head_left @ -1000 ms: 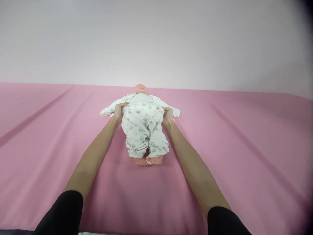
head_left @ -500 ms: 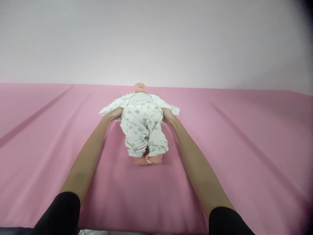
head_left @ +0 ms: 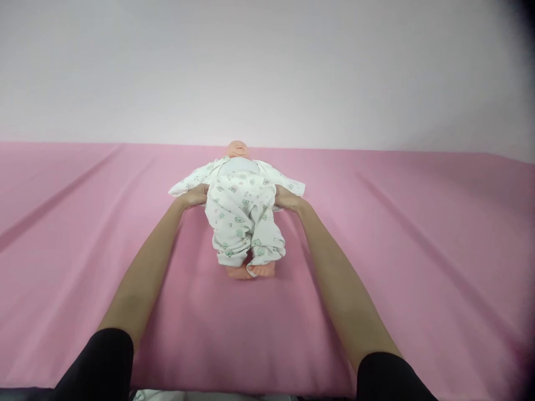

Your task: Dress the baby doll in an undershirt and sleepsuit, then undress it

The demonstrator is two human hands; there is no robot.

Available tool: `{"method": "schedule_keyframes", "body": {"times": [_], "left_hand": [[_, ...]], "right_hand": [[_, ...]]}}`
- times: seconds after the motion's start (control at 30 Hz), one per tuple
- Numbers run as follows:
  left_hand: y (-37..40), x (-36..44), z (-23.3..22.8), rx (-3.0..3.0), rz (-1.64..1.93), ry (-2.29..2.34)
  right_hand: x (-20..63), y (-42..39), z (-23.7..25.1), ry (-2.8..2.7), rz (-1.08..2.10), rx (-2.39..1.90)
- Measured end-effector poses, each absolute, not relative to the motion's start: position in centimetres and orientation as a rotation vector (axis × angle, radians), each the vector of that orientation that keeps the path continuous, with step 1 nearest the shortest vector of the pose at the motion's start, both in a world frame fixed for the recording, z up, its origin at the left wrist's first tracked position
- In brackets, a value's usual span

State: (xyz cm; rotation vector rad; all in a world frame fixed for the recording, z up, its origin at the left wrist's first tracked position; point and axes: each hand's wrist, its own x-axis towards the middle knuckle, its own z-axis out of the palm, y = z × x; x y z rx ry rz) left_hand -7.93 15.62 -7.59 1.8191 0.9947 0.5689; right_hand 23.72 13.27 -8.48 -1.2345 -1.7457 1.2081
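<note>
A baby doll (head_left: 240,217) lies on its back at the middle of the pink sheet (head_left: 418,267), head toward the far wall and bare feet toward the camera. It wears a white sleepsuit (head_left: 242,214) printed with small green motifs. The left hand (head_left: 195,196) is at the doll's flank under the spread sleeve, and the right hand (head_left: 285,197) is at the opposite flank; both touch the garment at waist level. The grip of each appears curled into the cloth or round the torso, but the fingers are largely hidden by fabric, so a firm close cannot be confirmed. Judgement: the handling in progress is a two-sided hold at the trunk, and it is best done with even pressure from both sides, the fingers bearing on the body and not on loose cloth alone, since the thin fabric will slide and bunch. The sleepsuit is soft and creased, loose at the legs and gathered at the ankle cuffs. The doll's head and feet look smooth and moulded. The sheet is matte, with long shallow folds running away to the wall
</note>
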Motion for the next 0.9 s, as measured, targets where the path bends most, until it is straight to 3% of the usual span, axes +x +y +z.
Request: {"method": "schedule_keyframes", "body": {"times": [0.27,0.5,0.8,0.9], "left_hand": [[15.6,-8.6,-7.4,1.724,0.494,0.877],[15.6,-8.3,-7.3,1.739,0.487,0.925],[16.1,-6.6,-8.6,1.952,0.834,1.109],[15.7,-5.9,-9.4,2.017,0.998,1.097]], "right_hand": [[23.8,12.0,-6.9,-1.847,1.326,-1.237],[23.7,12.1,-6.9,-1.854,1.244,-1.274],[22.5,13.0,-8.8,-1.651,0.859,-1.309],[21.6,12.8,-9.7,-1.507,0.912,-1.235]]}}
